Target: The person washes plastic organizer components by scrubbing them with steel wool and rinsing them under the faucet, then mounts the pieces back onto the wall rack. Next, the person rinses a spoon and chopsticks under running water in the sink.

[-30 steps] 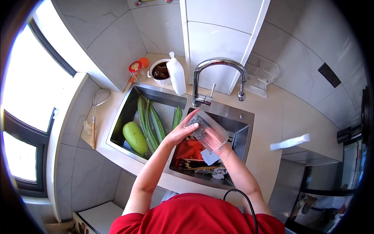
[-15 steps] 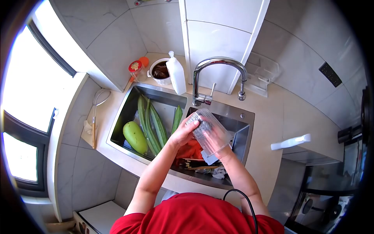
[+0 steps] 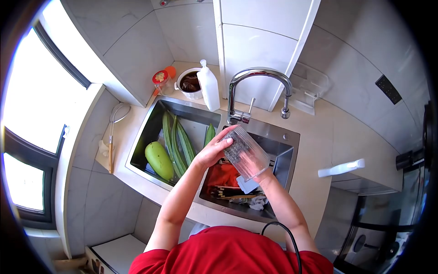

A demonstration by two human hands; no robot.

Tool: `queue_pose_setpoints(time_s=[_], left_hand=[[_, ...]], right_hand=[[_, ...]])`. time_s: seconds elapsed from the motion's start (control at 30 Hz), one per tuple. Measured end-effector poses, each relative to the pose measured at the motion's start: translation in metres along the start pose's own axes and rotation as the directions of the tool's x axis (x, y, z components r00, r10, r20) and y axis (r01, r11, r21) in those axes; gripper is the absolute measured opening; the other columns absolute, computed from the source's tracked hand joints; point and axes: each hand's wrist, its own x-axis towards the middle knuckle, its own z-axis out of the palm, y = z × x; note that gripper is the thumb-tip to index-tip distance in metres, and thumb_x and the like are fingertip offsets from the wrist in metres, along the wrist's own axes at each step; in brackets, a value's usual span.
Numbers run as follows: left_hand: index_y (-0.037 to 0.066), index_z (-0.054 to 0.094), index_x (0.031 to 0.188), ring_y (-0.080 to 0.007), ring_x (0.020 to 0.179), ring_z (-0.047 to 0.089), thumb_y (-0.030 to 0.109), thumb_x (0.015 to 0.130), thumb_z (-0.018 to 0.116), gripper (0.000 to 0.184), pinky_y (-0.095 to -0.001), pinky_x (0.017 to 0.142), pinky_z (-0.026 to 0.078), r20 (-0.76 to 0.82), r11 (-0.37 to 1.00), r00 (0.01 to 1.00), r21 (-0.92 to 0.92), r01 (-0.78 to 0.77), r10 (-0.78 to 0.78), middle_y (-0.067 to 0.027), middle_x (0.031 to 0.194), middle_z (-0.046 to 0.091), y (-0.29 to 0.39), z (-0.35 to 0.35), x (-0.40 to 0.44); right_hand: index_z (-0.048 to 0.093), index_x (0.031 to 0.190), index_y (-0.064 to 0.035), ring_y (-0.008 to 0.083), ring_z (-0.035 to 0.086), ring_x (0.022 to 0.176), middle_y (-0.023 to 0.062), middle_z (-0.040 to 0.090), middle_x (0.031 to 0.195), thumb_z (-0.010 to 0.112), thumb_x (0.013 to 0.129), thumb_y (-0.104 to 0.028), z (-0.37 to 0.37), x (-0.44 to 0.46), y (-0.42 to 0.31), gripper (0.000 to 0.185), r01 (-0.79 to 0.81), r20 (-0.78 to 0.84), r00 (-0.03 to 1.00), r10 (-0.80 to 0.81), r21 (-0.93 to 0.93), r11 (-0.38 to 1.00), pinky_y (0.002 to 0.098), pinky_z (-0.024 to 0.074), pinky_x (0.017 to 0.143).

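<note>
My left hand (image 3: 214, 150) is closed around the base end of a clear ribbed plastic container (image 3: 261, 150), which tilts over the right sink basin. From the open end, my right hand (image 3: 252, 163) reaches inside, so its fingers show only blurrily through the ribbed wall. A dark grey, speckled scrubber (image 3: 236, 147), like steel wool, is at the fingertips, against the bottom of the container. Below in the basin (image 3: 286, 157) lie a red cloth or bag (image 3: 222, 176), several chopsticks (image 3: 228, 188), a pale blue flat piece (image 3: 247, 184) and crumpled whitish material (image 3: 258, 202).
In the left basin lie a green gourd (image 3: 159, 160) and several long ridged gourds (image 3: 185, 141). A faucet (image 3: 259, 71) arches behind the basins. A white bottle (image 3: 209, 89), a pot of dark liquid (image 3: 190, 83), a jar (image 3: 161, 80) and a whisk (image 3: 112, 137) stand or lie around the sink.
Both hands remain on the container, which has shifted only slightly. The left forearm sits a little further left, and more of the red item in the basin shows.
</note>
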Motion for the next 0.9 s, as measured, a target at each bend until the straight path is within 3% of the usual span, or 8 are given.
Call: queue_pose_setpoints(time_s=[0.1, 0.17, 0.33, 0.4, 0.47, 0.57, 0.7, 0.9], left_hand=[[0.008, 0.034, 0.138, -0.0173, 0.114, 0.049, 0.032, 0.084, 0.066, 0.068, -0.034, 0.097, 0.04, -0.011, 0.997, 1.0, -0.08, -0.013, 0.012, -0.0067, 0.125, 0.05, 0.001, 0.004, -0.003], [0.005, 0.035, 0.137, -0.0169, 0.112, 0.051, 0.032, 0.084, 0.066, 0.067, -0.0336, 0.096, 0.041, -0.064, 0.997, 0.998, -0.066, -0.027, 0.023, -0.0076, 0.122, 0.052, -0.006, 0.008, -0.004], [-0.001, 0.041, 0.13, -0.0162, 0.104, 0.056, 0.035, 0.088, 0.061, 0.059, -0.033, 0.092, 0.045, -0.206, 0.983, 0.962, -0.076, 0.168, -0.181, -0.0088, 0.113, 0.057, -0.017, 0.013, -0.003], [-0.001, 0.043, 0.128, -0.0164, 0.104, 0.056, 0.035, 0.088, 0.061, 0.057, -0.033, 0.093, 0.045, -0.202, 0.985, 0.972, -0.148, 0.092, -0.122, -0.0089, 0.113, 0.057, -0.032, 0.006, -0.002], [-0.001, 0.042, 0.129, -0.0169, 0.105, 0.055, 0.035, 0.087, 0.062, 0.058, -0.0323, 0.093, 0.044, -0.067, 0.981, 0.998, -0.194, -0.009, -0.004, -0.0092, 0.116, 0.056, -0.03, 0.004, 0.001], [-0.001, 0.041, 0.132, -0.0176, 0.106, 0.055, 0.034, 0.086, 0.063, 0.062, -0.0321, 0.094, 0.043, -0.058, 0.997, 0.998, -0.078, 0.013, -0.017, -0.0093, 0.118, 0.056, -0.021, 0.011, 0.001], [-0.001, 0.04, 0.132, -0.0172, 0.107, 0.054, 0.032, 0.086, 0.065, 0.063, -0.0325, 0.092, 0.045, -0.142, 0.983, 0.979, -0.129, 0.131, -0.149, -0.0101, 0.118, 0.055, -0.028, 0.016, -0.004], [-0.001, 0.037, 0.134, -0.0195, 0.108, 0.054, 0.029, 0.086, 0.063, 0.062, -0.0338, 0.097, 0.043, -0.063, 0.957, 0.997, -0.289, 0.029, -0.049, -0.0094, 0.119, 0.055, -0.042, 0.017, -0.006]], right_hand=[[0.049, 0.127, -0.004, 0.0219, 0.051, 0.115, 0.0107, 0.052, 0.124, 0.056, 0.085, -0.005, -0.004, -0.003, 0.01, 0.042, 0.305, 0.114, 0.951, -0.287, -0.497, 0.813, 0.0342, 0.0416, 0.099], [0.053, 0.122, -0.0021, 0.0316, 0.044, 0.122, 0.0174, 0.047, 0.129, 0.058, 0.081, -0.003, -0.017, -0.003, 0.015, 0.041, 0.468, 0.423, 0.828, -0.368, -0.883, 0.039, 0.0394, 0.0362, 0.104], [0.054, 0.121, -0.0024, 0.0306, 0.047, 0.119, 0.0166, 0.047, 0.129, 0.058, 0.084, -0.008, -0.019, -0.008, 0.015, 0.038, 0.325, 0.238, 0.908, -0.344, -0.92, 0.22, 0.0382, 0.0384, 0.101], [0.053, 0.123, -0.0027, 0.0225, 0.051, 0.115, 0.0116, 0.049, 0.129, 0.057, 0.087, -0.008, -0.006, -0.012, 0.003, 0.037, -0.051, -0.082, 0.993, 0.083, 0.33, 0.943, 0.0331, 0.0423, 0.098], [0.051, 0.126, -0.0027, 0.0153, 0.053, 0.111, 0.0079, 0.05, 0.127, 0.056, 0.089, -0.009, 0.004, -0.016, 0.004, 0.038, -0.015, -0.086, 0.995, 0.047, 0.337, 0.941, 0.029, 0.0446, 0.094], [0.053, 0.121, -0.0021, 0.0212, 0.055, 0.105, 0.013, 0.059, 0.112, 0.057, 0.087, -0.014, -0.011, -0.022, 0.024, 0.036, 0.326, 0.083, 0.907, -0.414, -0.762, 0.56, 0.033, 0.0445, 0.09], [0.054, 0.122, -0.0033, 0.0335, 0.049, 0.116, 0.0182, 0.05, 0.125, 0.058, 0.082, -0.006, -0.023, -0.017, 0.027, 0.04, 0.359, 0.251, 0.892, -0.376, -0.898, 0.253, 0.0382, 0.038, 0.101], [0.051, 0.123, -0.002, 0.0219, 0.055, 0.111, 0.0122, 0.057, 0.119, 0.061, 0.085, -0.012, -0.012, -0.025, 0.025, 0.041, 0.173, -0.156, 0.972, -0.174, -0.022, 0.985, 0.0336, 0.0453, 0.095]])
